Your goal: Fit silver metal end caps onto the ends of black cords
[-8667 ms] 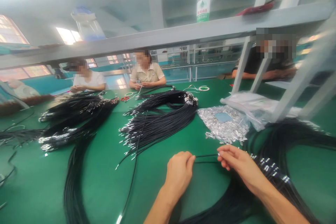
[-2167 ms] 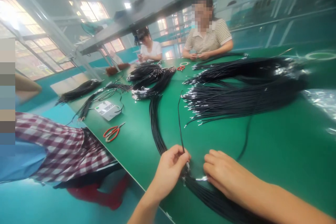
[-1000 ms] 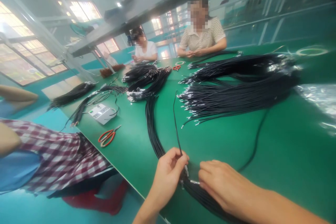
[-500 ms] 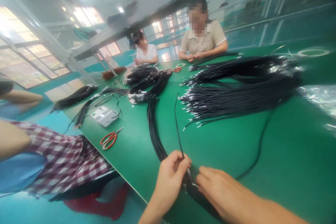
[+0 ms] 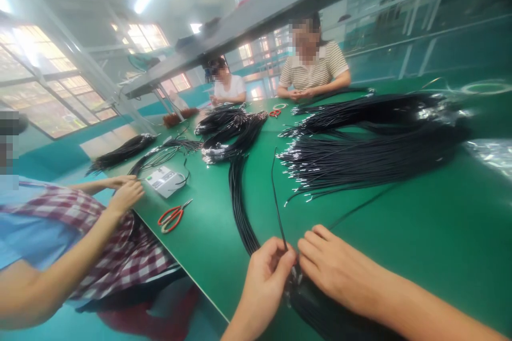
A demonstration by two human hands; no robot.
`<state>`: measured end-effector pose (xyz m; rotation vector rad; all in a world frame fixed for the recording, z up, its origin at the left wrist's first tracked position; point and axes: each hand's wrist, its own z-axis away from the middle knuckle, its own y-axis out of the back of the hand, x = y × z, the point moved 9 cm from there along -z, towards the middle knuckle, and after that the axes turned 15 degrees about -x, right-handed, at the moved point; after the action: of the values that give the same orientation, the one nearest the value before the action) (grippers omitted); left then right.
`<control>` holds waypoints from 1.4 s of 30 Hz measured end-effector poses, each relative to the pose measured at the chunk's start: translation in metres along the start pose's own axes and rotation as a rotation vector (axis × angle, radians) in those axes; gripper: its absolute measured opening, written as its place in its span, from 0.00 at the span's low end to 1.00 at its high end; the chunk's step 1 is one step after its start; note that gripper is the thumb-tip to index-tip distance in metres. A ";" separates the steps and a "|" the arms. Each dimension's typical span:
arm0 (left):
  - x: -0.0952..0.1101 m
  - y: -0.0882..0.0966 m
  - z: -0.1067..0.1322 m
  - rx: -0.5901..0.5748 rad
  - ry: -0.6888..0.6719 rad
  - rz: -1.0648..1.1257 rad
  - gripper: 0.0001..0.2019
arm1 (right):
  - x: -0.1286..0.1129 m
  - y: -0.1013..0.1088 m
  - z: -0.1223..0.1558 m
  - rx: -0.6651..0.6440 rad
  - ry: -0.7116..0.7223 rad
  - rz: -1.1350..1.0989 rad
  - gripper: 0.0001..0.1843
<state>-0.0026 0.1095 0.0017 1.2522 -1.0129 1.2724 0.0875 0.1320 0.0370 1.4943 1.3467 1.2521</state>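
My left hand [image 5: 267, 277] pinches a thin black cable [image 5: 279, 202] between thumb and forefinger, and its free end sticks up and away from me. Close against it, my right hand [image 5: 334, 264] is closed with fingertips curled down; a second black cable [image 5: 360, 210] trails from behind it towards the right. The join between the fingertips is mostly hidden. Under both hands lies a bundle of black cables [image 5: 316, 309] with shiny ends near the fingers. Another black cable bundle [image 5: 238, 208] curves up the table just beyond my left hand.
On the green table [image 5: 216, 245] lie red-handled pliers [image 5: 171, 218] and a white box [image 5: 164, 180]. A large pile of black cables [image 5: 360, 162] covers the right side, more cable bundles [image 5: 224, 130] the back. A co-worker [image 5: 80, 234] sits at left; two people sit opposite.
My right hand has moved closer to my left, and its trailing cable has swung up. The co-worker at left has brought both hands to the table edge. The view has shifted slightly.
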 end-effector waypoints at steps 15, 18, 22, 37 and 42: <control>0.002 0.004 -0.003 0.065 0.047 -0.172 0.15 | 0.008 -0.006 0.014 0.039 -0.135 -0.050 0.09; 0.005 0.001 -0.006 0.052 0.056 -0.242 0.13 | 0.018 -0.005 0.020 -0.082 -0.130 0.059 0.06; 0.004 -0.016 -0.016 -0.032 0.118 -0.415 0.07 | 0.035 -0.005 0.025 -0.171 -0.279 0.178 0.05; 0.006 0.032 -0.006 0.465 -0.010 -0.230 0.14 | 0.053 0.030 0.050 0.028 -0.425 -0.209 0.12; 0.033 0.020 -0.013 0.458 -0.001 -0.700 0.23 | 0.032 -0.001 0.104 -0.002 -0.472 -0.727 0.12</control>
<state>-0.0211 0.1234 0.0351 1.7511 -0.2155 0.9566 0.1869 0.1718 0.0170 1.0431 1.3645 0.4078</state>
